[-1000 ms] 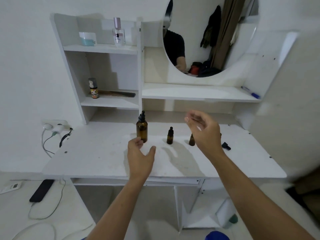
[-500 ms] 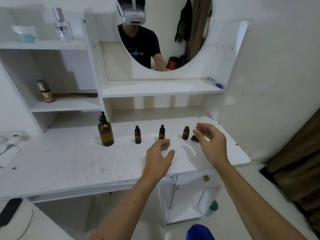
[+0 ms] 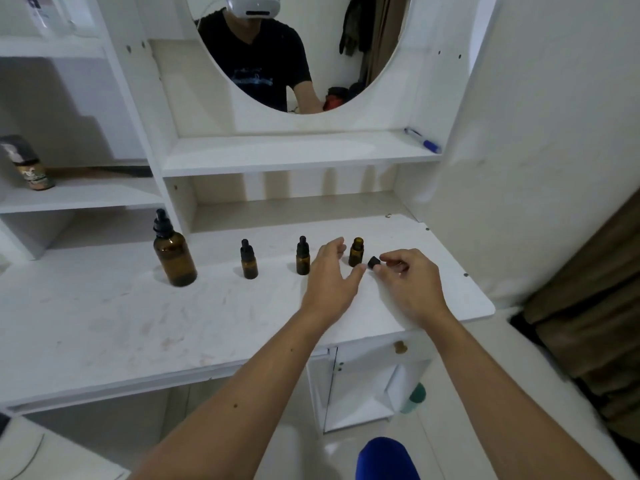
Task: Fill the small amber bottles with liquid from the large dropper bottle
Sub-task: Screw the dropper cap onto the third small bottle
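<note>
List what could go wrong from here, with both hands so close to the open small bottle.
1. The left hand reaches in right beside the uncapped small bottle; a bump could tip it over.
2. The right hand only pinches the black cap at its fingertips, so it may slip and roll away.

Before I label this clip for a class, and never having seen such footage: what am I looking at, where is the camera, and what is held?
The camera sits on a person's head, looking down at their own bare hands; the mirror shows the headset. On the white desk stand a large dropper bottle, two capped small bottles and one uncapped small bottle. The right hand pinches a small black cap. The left hand is open beside the uncapped one, holding nothing.
</note>
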The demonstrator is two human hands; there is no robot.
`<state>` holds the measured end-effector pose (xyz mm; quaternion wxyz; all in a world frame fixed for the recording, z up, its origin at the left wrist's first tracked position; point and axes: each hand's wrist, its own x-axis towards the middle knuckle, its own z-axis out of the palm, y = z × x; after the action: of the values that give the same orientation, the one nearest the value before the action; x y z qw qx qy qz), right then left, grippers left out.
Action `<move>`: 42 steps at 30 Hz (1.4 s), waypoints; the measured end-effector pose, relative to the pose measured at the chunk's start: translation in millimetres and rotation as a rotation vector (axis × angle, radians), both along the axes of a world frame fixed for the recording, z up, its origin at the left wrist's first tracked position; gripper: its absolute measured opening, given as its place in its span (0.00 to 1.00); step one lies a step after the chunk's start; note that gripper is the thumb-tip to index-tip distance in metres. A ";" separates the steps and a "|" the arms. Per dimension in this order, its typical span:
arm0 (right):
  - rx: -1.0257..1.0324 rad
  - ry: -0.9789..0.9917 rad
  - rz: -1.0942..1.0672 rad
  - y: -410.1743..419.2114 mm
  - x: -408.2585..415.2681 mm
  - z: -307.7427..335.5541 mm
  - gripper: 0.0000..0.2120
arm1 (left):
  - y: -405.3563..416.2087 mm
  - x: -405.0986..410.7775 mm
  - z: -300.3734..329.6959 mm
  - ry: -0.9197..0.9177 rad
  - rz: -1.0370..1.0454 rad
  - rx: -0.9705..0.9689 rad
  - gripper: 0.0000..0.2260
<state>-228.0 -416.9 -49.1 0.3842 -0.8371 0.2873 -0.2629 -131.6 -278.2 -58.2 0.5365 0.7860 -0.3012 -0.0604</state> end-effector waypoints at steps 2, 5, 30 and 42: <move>-0.005 0.002 -0.002 -0.9 1.0 -1.1 0.10 | -4.7 4.2 -2.0 -0.005 -0.001 -0.009 0.29; -0.022 0.002 -0.001 -1.5 2.3 -2.8 0.08 | -10.5 8.5 -2.8 -0.011 0.016 -0.039 0.24; -0.043 -0.308 0.044 0.3 2.0 41.7 0.11 | -7.3 7.8 -1.3 0.033 0.017 -0.106 0.09; -0.507 -0.114 0.303 -6.4 19.7 65.5 0.12 | -9.3 12.2 -7.6 0.047 -0.012 -0.179 0.08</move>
<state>-208.3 -423.2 16.4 0.2131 -0.9235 0.0624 -0.3126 -119.4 -287.5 -65.8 0.6112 0.7313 -0.2975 -0.0549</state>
